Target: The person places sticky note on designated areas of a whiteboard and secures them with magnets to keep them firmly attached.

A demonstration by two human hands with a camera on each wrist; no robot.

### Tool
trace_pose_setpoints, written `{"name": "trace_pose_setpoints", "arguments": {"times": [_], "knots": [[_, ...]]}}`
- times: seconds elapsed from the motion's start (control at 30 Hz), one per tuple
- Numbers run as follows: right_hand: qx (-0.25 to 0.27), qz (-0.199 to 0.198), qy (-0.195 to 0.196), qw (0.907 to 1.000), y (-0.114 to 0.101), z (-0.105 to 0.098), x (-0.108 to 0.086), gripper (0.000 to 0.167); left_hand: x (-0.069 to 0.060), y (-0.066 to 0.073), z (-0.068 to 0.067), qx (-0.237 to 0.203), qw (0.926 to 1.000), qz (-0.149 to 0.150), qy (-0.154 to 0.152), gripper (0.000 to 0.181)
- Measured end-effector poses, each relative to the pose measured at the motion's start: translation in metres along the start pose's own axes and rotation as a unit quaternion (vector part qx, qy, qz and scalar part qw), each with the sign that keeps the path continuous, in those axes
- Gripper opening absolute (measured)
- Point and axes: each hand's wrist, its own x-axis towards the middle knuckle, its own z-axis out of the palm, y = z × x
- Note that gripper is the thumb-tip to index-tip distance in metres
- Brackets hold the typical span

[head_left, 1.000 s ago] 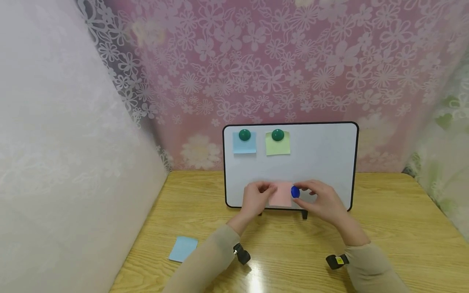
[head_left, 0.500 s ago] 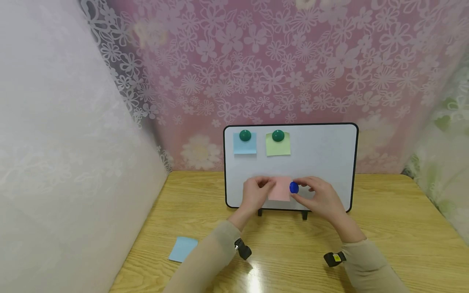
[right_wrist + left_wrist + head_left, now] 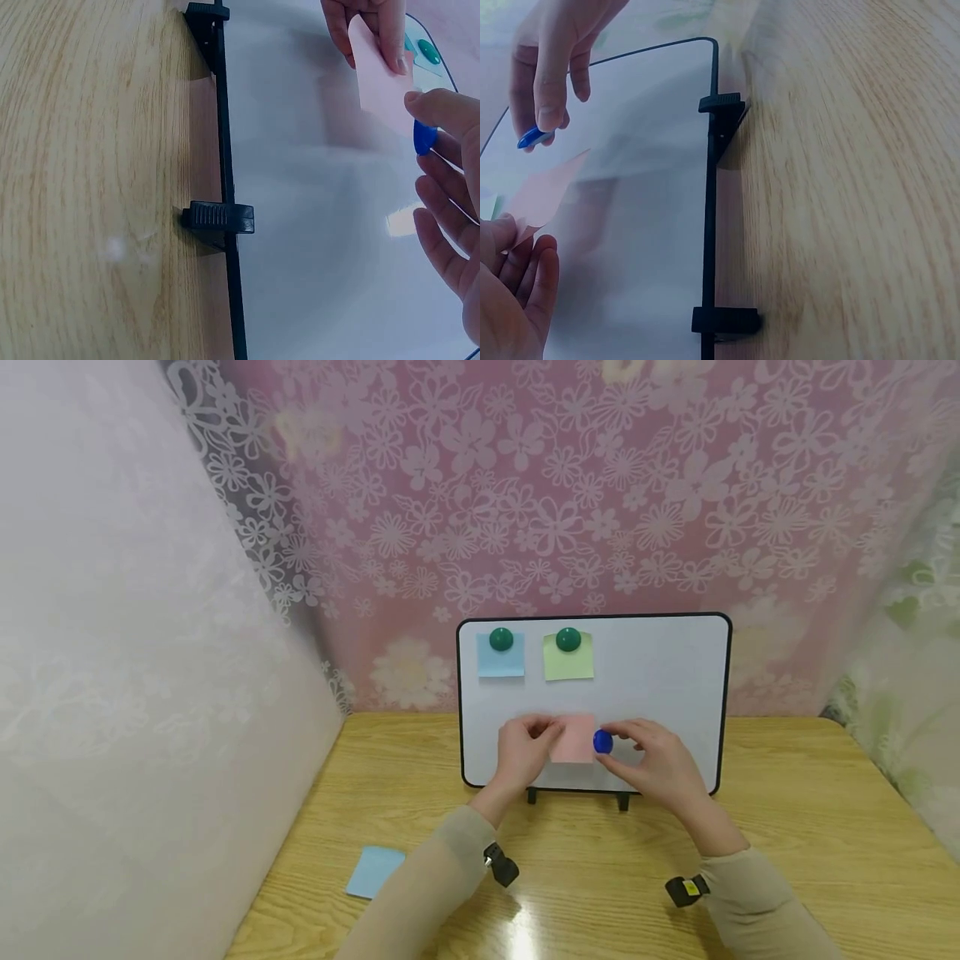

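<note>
My left hand point(image 3: 522, 752) pinches a pink sticky note point(image 3: 573, 740) by its left edge, in front of the lower middle of a whiteboard point(image 3: 652, 668). In both wrist views the note point(image 3: 547, 191) stands a little off the board. On the note's right side, my right hand point(image 3: 654, 762) holds a round blue magnet point(image 3: 603, 742) between thumb and fingers. The right wrist view shows the magnet point(image 3: 424, 138) under the thumb, close to the note. Along the board's top left, green magnets point(image 3: 501, 639) hold a blue note point(image 3: 501, 664) and a yellow-green note point(image 3: 568, 665).
The whiteboard stands on black feet point(image 3: 623, 802) near the back of a wooden table point(image 3: 585, 860). Another blue sticky note point(image 3: 375, 871) lies on the table at left, beside the left sleeve. A flowered pink curtain point(image 3: 450, 510) hangs behind the board.
The pink note has risen a little up the board in my left hand. My right hand, with the blue magnet, has moved slightly up alongside it.
</note>
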Motion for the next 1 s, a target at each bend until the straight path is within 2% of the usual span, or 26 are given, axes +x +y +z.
{"name": "trace_pose_setpoints", "arguments": {"times": [0.3,0.63,1.0], "knots": [[-0.018,0.006,0.004,0.9998,0.000,0.002,0.006,0.046,0.005,0.003,0.003,-0.005,0.9999,0.003,0.015,0.014],[-0.032,0.017,0.032,0.9988,-0.003,0.010,0.014,0.048,0.009,0.005,0.004,0.007,0.9997,-0.009,0.020,0.016],[-0.045,0.024,0.047,0.9976,-0.005,0.014,0.019,0.047,0.012,0.007,0.005,0.012,0.9997,0.008,0.020,0.018]]}}
